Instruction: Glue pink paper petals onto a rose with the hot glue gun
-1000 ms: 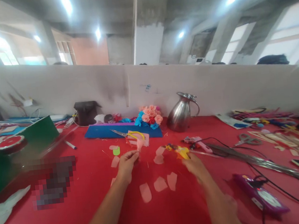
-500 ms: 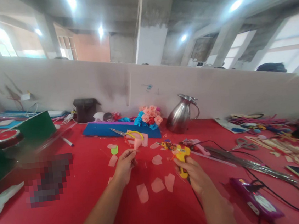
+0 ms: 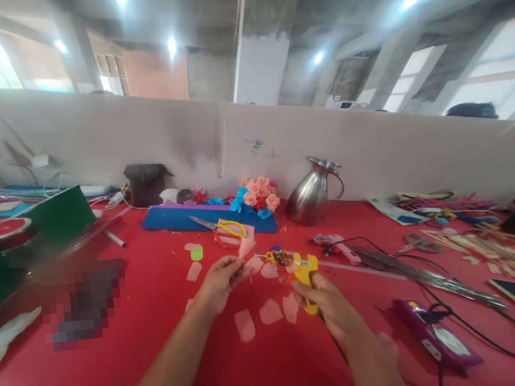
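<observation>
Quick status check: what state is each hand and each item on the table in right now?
Left hand: pinching a pink petal piece, raised.
Right hand: closed around yellow glue gun.
Yellow-handled scissors: lying flat, untouched.
Steel jug: upright, lid on.
Loose pink petals: flat on red table.

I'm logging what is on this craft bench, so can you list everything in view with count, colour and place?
glue gun: one, yellow, gripped in the right hand
paper flower: one, pink, pinched in the left hand
paper petals: several, pink, loose on the table by the hands
scissors: one, yellow-handled, on the blue board
blue board: one, far centre
flower bunch: one, pink and blue, beside the jug
jug: one, steel, by the partition
purple device: one, right, with black cable
wires: a bundle, grey, right
table: one, red
left hand: one, centre
right hand: one, centre right
</observation>
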`<state>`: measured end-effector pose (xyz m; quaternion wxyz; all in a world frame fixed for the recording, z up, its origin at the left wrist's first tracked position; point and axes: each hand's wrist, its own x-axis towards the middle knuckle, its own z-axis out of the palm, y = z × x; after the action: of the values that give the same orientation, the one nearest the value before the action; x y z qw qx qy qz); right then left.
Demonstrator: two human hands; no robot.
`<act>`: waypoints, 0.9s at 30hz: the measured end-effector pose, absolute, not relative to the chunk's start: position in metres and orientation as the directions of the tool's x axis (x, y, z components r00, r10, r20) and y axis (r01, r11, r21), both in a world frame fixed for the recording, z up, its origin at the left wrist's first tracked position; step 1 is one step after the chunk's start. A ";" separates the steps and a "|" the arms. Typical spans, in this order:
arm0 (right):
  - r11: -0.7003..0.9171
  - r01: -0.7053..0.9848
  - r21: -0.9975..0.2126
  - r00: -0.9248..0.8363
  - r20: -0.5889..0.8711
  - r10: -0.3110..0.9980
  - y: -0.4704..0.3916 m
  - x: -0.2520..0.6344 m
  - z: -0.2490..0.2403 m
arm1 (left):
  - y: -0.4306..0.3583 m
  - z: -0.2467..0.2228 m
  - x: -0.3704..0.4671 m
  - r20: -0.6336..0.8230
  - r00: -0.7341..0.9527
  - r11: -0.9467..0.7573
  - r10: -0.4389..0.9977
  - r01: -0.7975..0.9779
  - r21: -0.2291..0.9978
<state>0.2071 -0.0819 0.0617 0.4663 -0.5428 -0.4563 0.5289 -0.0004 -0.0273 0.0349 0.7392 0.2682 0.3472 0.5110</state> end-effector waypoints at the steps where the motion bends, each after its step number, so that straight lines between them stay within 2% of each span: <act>1: -0.146 0.027 -0.989 0.027 -0.145 0.989 -0.082 0.209 0.061 | -0.027 0.035 -0.001 -0.273 0.225 0.353 0.935 -0.545 0.761; 5: -0.130 0.144 -0.981 0.054 -0.123 0.991 -0.086 0.215 0.060 | -0.025 0.032 -0.003 -0.359 0.193 0.407 0.913 -0.450 0.795; 9: -0.132 0.252 -0.959 0.073 -0.117 0.990 -0.090 0.212 0.061 | -0.024 0.027 -0.003 -0.384 0.179 0.423 0.906 -0.393 0.816; 16: -0.084 0.396 -0.914 0.111 -0.043 0.993 -0.085 0.200 0.054 | -0.021 0.013 -0.001 -0.385 0.140 0.408 0.912 -0.374 0.833; 20: -0.055 0.529 -0.847 0.103 -0.001 0.995 -0.081 0.200 0.049 | -0.022 0.017 0.000 -0.344 0.122 0.364 0.931 -0.353 0.862; 27: -0.079 0.654 -0.752 0.058 -0.055 0.997 -0.081 0.203 0.047 | -0.024 0.019 0.001 -0.341 0.179 0.383 0.923 -0.329 0.863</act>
<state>0.2026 -0.0809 0.0466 0.2837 -0.6697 -0.6163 0.3020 0.0008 -0.0238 0.0187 0.6955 0.3255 0.4558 0.4500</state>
